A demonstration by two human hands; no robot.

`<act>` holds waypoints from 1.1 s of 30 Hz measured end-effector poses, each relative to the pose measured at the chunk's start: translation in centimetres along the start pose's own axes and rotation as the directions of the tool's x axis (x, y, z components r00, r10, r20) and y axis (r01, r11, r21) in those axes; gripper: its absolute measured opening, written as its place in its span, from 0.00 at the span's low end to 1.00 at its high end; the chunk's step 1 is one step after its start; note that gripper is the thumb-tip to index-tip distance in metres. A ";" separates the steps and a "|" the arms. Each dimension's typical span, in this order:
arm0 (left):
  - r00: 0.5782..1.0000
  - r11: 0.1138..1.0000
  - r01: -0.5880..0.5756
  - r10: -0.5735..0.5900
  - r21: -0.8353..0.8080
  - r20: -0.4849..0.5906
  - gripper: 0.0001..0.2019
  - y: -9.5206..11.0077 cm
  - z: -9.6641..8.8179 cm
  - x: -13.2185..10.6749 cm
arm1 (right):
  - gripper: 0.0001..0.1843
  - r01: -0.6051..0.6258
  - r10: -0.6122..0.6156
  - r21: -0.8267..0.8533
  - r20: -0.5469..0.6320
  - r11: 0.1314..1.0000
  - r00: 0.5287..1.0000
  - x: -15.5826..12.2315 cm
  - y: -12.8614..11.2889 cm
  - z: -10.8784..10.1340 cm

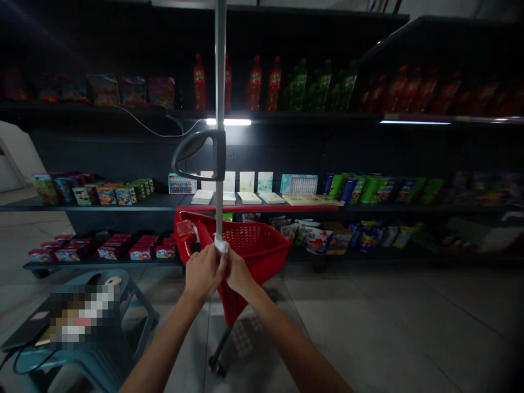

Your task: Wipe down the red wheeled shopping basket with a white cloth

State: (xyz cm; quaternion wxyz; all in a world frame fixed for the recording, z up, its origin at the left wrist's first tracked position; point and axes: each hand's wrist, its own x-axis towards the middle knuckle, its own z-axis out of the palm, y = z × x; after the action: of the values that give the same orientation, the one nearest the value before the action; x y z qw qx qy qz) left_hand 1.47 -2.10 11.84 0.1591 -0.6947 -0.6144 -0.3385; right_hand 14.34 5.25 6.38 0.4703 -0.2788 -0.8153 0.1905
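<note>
A long silver metal pole [220, 71] stands upright in front of me, running out of the top of the view. A grey looped handle [220, 155] is fixed partway up it. My left hand [203, 270] and my right hand [238, 271] are closed together around the pole's lower part. Something white [221, 244], a wrap or a collar, shows on the pole just above my fingers; which it is I cannot make out. Directly behind my hands stands a red plastic shopping cart [262, 256]. The pole's lower end is hidden.
Dark shelves [135, 136] span the background, holding red bottles [254, 84], green bottles [325, 84], books [248, 197], boxes [114, 245] and snack bags [317, 238]. At left, a blue-grey plastic stool [88, 357] carries a laptop [33, 322] and cables. Grey tiled floor [368, 327] lies at right.
</note>
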 end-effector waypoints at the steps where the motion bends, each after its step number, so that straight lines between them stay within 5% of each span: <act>1: 1.000 0.999 0.019 -0.018 0.042 -0.017 0.19 -0.2 0.3 0.0 | 0.17 0.014 -0.013 -0.045 0.029 0.999 1.000 0.2 0.1 0.3; 7: 0.998 0.983 0.047 -0.038 0.179 -0.052 0.23 -4.0 1.2 0.6 | 0.18 0.044 0.028 -0.357 0.193 0.933 0.981 -0.2 3.1 0.0; 10: 0.994 0.969 0.085 -0.066 0.230 -0.088 0.20 -5.4 1.6 0.3 | 0.18 0.005 0.111 -0.491 0.207 0.871 0.972 -1.8 6.8 -2.0; 15: 0.950 0.978 0.133 -0.080 0.158 -0.303 0.15 -6.4 3.6 -0.3 | 0.20 -0.071 0.276 -0.645 0.223 0.761 0.935 -4.2 13.9 -7.0; 19: 0.915 0.987 0.136 -0.092 0.086 -0.393 0.14 -6.8 5.3 -0.4 | 0.21 -0.147 0.390 -0.720 0.183 0.679 0.903 -4.7 16.5 -9.5; 22: 0.901 0.988 0.114 -0.058 0.105 -0.430 0.14 -7.1 6.1 -0.2 | 0.26 -0.190 0.434 -0.749 0.143 0.635 0.889 -3.9 16.3 -8.9; 25: 0.885 0.984 0.103 -0.026 0.142 -0.464 0.15 -7.5 6.5 -0.1 | 0.30 -0.225 0.434 -0.757 0.086 0.614 0.897 -2.5 14.4 -6.2; 30: 0.878 0.983 0.095 -0.008 0.157 -0.478 0.15 -8.9 6.9 0.1 | 0.29 -0.222 0.351 -0.652 0.071 0.725 0.934 -0.6 9.5 -0.6; 33: 0.878 0.982 0.089 0.001 0.166 -0.479 0.15 -10.1 6.8 0.2 | 0.28 -0.148 0.242 -0.575 0.091 0.805 0.966 -0.7 8.6 0.6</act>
State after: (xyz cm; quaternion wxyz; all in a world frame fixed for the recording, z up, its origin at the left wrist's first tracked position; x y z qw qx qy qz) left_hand -6.34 4.37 5.11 0.3605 -0.5584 -0.6005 -0.4446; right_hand 16.48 11.42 0.70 0.2782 -0.4714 -0.8369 0.0104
